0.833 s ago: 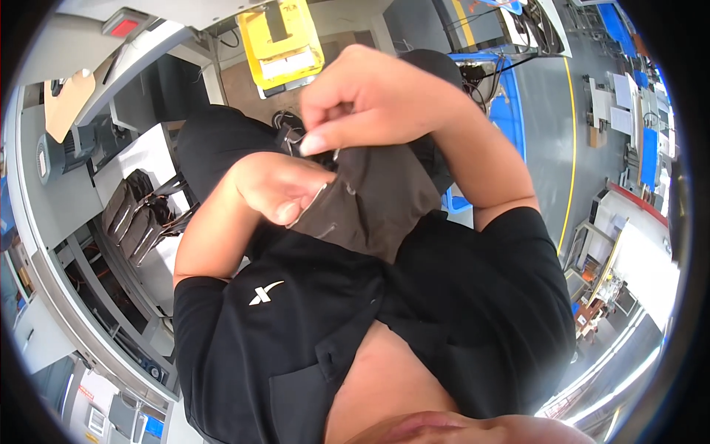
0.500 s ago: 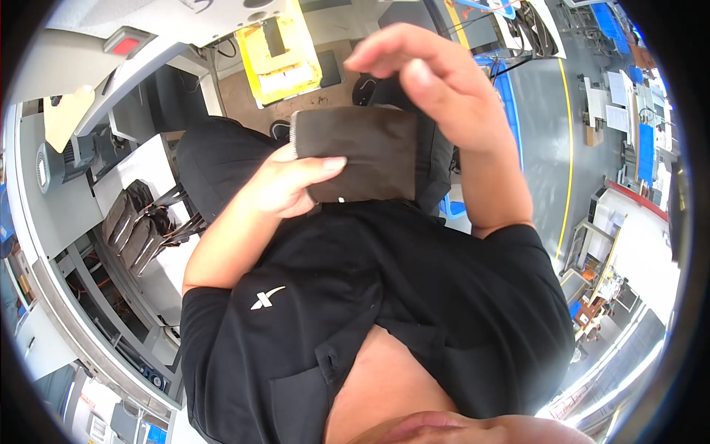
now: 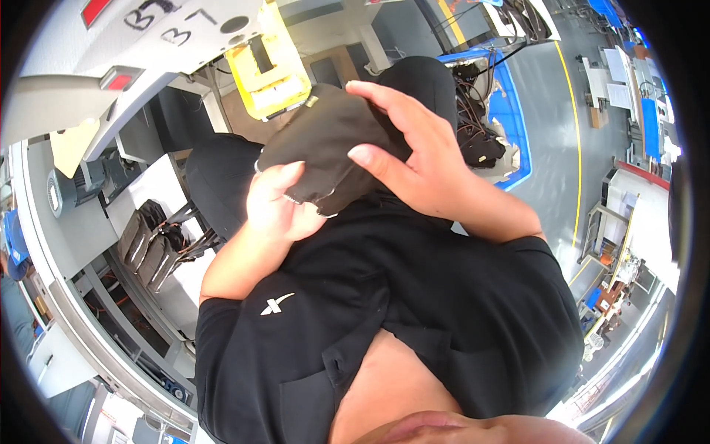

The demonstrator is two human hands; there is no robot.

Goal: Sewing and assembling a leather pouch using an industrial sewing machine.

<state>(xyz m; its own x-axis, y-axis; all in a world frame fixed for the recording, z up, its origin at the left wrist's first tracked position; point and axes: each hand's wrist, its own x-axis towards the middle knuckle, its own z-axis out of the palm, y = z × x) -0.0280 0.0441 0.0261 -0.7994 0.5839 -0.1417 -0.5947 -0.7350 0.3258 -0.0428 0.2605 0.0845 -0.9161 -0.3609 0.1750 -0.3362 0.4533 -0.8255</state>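
Observation:
A dark brown-black piece of fabric (image 3: 318, 140), like a flat pouch with pale stitched edges, is held before my body, tilted and bulging. My left hand (image 3: 277, 203) grips its near left edge, thumb on top and the other fingers mostly hidden beneath. My right hand (image 3: 421, 152) is curved around its right side. The right thumb lies on the upper face and a fingertip reaches the far edge; the other right fingers are largely out of sight.
Beyond the fabric is a yellow tray (image 3: 275, 92). A blue bin (image 3: 523, 148) with dark cables stands to the right. On the left, dark fabric pieces with tubes (image 3: 151, 244) lie on a white surface. A grey-white machine panel (image 3: 200, 37) rises at the far left.
My right hand has come down from above onto the fabric's right side. The fabric has turned from a flat rectangle to a tilted, bulging shape. My left hand still grips it.

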